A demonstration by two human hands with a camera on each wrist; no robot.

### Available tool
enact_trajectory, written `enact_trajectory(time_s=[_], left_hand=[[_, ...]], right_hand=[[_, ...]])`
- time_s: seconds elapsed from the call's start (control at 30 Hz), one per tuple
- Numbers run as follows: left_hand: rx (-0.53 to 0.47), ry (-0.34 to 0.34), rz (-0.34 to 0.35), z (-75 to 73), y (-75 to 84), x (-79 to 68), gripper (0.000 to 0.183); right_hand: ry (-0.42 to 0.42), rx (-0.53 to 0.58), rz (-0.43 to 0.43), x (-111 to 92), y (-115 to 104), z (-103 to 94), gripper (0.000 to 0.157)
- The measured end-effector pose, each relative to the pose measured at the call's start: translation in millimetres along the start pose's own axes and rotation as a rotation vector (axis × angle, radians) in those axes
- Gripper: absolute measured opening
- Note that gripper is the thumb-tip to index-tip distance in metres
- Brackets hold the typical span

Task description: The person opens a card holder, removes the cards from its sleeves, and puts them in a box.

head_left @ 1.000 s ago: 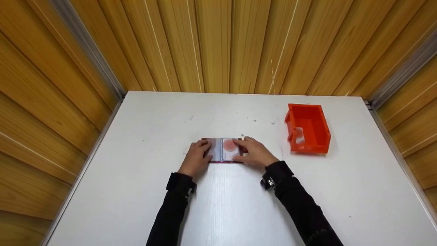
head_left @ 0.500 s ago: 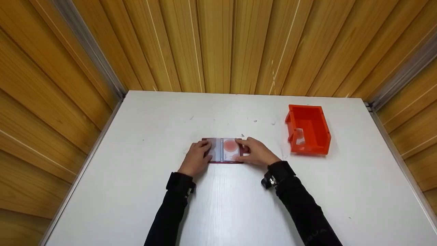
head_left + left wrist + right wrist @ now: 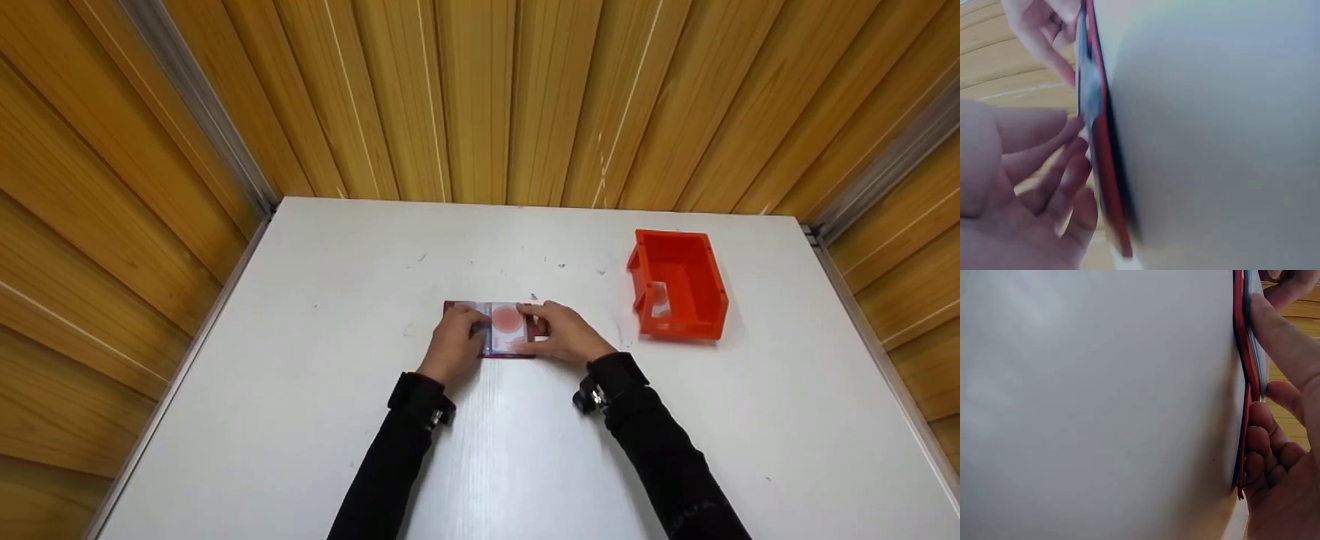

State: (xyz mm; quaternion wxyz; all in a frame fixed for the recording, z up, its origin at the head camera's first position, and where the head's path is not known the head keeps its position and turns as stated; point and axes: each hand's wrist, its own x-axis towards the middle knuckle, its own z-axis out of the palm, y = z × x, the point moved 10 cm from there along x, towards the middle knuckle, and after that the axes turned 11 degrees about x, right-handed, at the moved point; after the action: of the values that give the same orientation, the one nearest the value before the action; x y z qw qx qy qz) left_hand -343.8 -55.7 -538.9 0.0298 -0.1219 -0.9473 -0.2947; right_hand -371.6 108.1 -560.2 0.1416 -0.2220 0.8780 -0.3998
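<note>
A small card holder (image 3: 508, 339) with a dark red cover and clear plastic sleeves lies spread on the white table. A card with a large pink circle shows in its right half. My left hand (image 3: 454, 341) rests over the left half, its thumb and fingertips touching the sleeves near the spine, fingers loosely bent. With my right hand (image 3: 566, 334) I hold the right end, forefinger at the upper part and thumb at the lower. In the right wrist view the thumb lies on the stacked sleeve edges and the other fingers (image 3: 1255, 441) curl against the red cover.
An orange-red plastic bin (image 3: 679, 326) with a clear label piece on its left side stands at the right rear of the white table (image 3: 337, 262). Wood-patterned panels (image 3: 480, 105) rise behind and at both sides. Small dark specks dot the tabletop behind the card holder.
My left hand has moved right, from the left end of the card holder to near its spine, uncovering the upper left corner of the cover. The right hand has stayed almost still.
</note>
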Motion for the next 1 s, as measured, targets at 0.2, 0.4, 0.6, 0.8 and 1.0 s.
enact_trajectory(time_s=[0.2,0.4,0.6,0.8,1.0], left_hand=[[-0.094,0.012,-0.099,3.5,-3.0,7.6,0.021],[-0.187,0.027,-0.197,4.6,-8.7,13.9,0.024],[-0.228,0.029,-0.255,4.9,-11.4,19.6,0.026],[-0.150,-0.016,-0.356,7.6,-14.9,22.4,0.022],[-0.017,-0.071,-0.353,10.7,-11.2,22.5,0.032]], right_hand=[[0.007,0.007,-0.014,-1.9,-0.1,-0.7,0.077],[0.012,0.022,-0.027,-0.8,0.8,-0.3,0.076],[0.014,0.021,-0.041,1.4,-0.2,0.5,0.077],[0.018,0.032,-0.036,1.3,0.2,-0.1,0.077],[0.019,0.039,-0.030,-0.2,2.0,-0.5,0.078]])
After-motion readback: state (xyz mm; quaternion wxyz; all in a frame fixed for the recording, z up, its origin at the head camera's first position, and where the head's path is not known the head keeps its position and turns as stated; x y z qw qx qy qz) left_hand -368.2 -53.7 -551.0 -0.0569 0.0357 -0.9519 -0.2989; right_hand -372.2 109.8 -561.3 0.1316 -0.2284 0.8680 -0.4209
